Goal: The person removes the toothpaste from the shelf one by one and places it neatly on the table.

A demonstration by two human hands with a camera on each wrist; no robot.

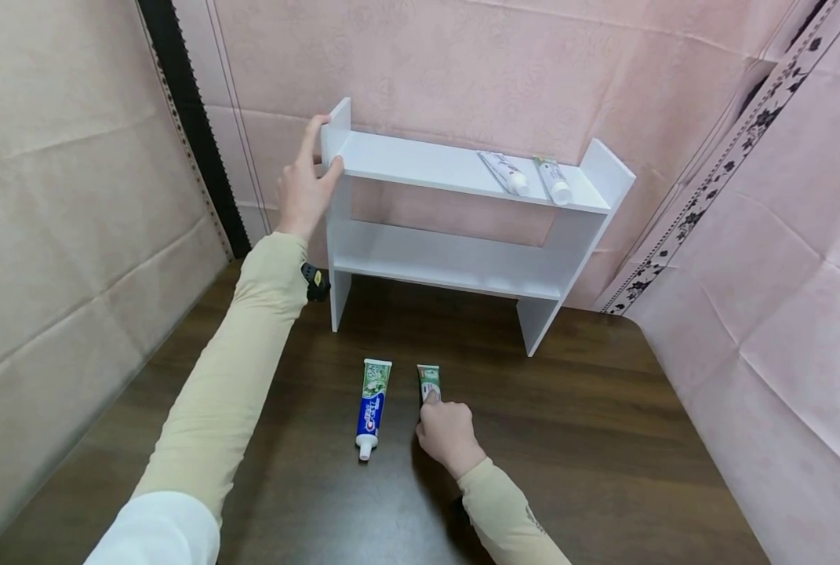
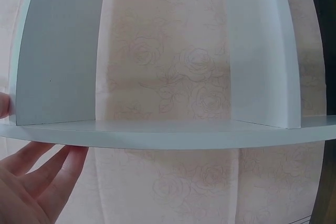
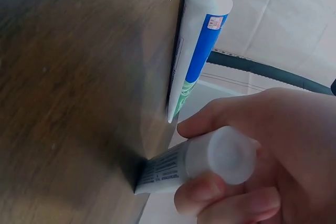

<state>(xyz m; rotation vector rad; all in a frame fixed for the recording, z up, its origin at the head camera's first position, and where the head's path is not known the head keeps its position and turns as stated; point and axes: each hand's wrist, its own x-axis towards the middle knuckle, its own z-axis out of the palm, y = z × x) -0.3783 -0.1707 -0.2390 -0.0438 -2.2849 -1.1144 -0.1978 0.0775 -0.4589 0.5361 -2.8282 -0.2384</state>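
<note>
Gripping the left side panel of a white two-board shelf rack (image 1: 448,260), the left hand (image 1: 303,192) stands highest in the head view. Two pale plastic tubes (image 1: 507,174) (image 1: 552,180) lie near the right end of its upper board, caps close to the front edge, so a jolt might send one over. Below, on the dark brown wooden table (image 1: 603,408), the right hand (image 1: 451,435) holds a small green-and-white plastic tube (image 1: 429,378), just right of a flat-lying blue, green and white toothpaste tube (image 1: 372,404) (cap towards the person).

From the left wrist, fingers lie along one face of the panel, with one more fingertip on its other side; a sideways pull there could skew the rack.

From the right wrist, thumb and fingers pinch the small tube near its whitish cap (image 3: 231,156), tail slanting towards the table. Whether the tail touches is unclear; pinched at one end only, it could swivel and slip.
</note>
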